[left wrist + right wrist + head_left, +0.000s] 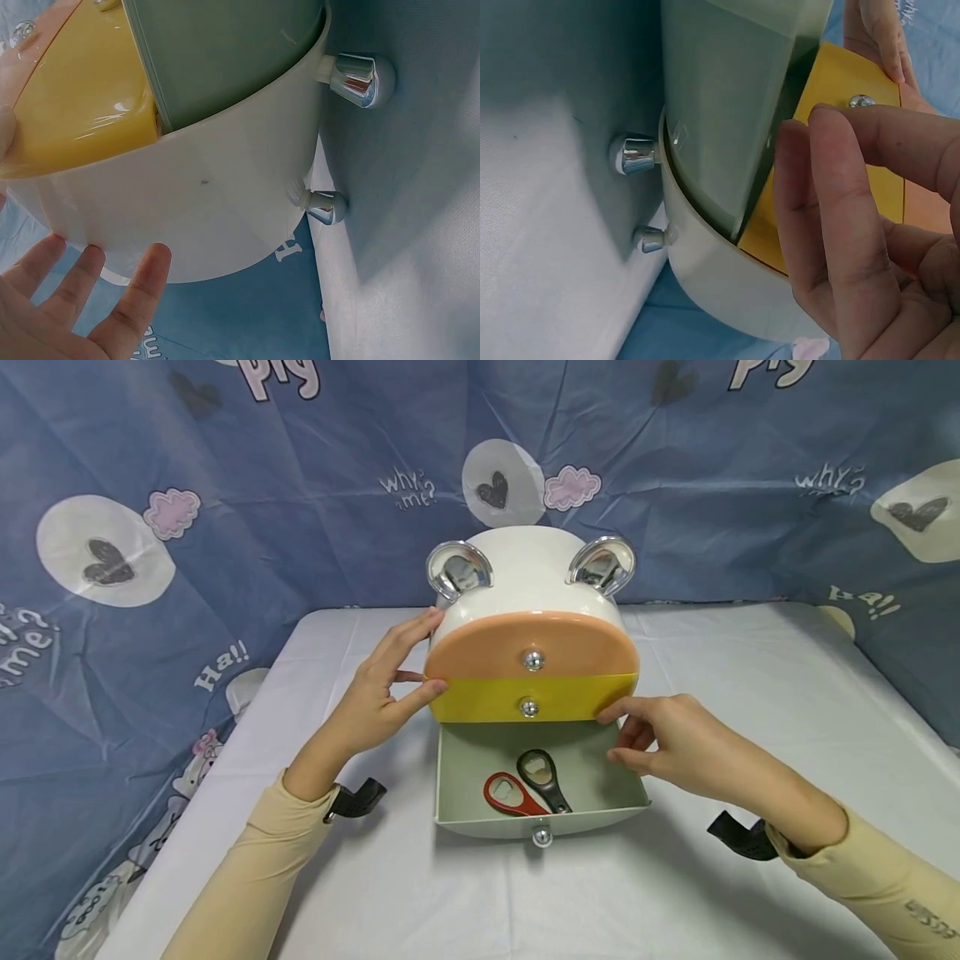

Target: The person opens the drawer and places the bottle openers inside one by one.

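Observation:
A white drawer box (525, 564) with two silver ears stands on the table. Its pale green bottom drawer (468, 752) is pulled out. In that drawer lie a red bottle opener (527, 805) and a black bottle opener (553, 796), touching or nearly so. My left hand (375, 697) rests at the box's left side, thumb at the yellow drawer's (480, 702) edge and straight fingers along the white wall. Over the green drawer's right edge, my right hand (671, 739) has loosely bent fingers holding nothing. Its index fingertip is by the yellow front; whether it touches is unclear.
An orange top drawer (480, 647) sits closed above the yellow one. Each drawer has a round silver knob (542, 836). Silver feet (360, 81) support the box. White cloth (420, 902) covers the table; a blue printed curtain (360, 468) hangs behind.

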Available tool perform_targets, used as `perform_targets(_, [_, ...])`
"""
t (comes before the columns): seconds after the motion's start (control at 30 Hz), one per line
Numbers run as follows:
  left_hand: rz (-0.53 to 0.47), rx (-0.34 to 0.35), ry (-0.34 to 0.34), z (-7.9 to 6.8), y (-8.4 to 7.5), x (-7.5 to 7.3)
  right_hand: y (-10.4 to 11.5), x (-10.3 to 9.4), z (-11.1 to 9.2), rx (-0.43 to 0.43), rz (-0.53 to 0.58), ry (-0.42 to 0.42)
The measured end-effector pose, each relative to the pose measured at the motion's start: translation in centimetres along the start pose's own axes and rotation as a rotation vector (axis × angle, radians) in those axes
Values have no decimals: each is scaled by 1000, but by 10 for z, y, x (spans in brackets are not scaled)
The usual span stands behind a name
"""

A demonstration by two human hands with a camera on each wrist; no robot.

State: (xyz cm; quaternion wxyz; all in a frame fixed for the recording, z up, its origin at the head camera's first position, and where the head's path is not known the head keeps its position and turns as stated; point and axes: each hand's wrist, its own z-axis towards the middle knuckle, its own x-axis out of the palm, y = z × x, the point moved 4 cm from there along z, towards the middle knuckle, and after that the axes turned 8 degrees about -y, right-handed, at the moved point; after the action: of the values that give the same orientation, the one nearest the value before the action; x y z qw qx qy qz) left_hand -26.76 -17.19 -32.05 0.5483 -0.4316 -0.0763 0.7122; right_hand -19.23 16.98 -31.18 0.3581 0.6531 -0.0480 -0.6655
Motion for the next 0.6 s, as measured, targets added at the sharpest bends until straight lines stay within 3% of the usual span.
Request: perform_targets(0.6, [0,-9,4,1,-1,-1,7,-18,-10,-15,112,-72])
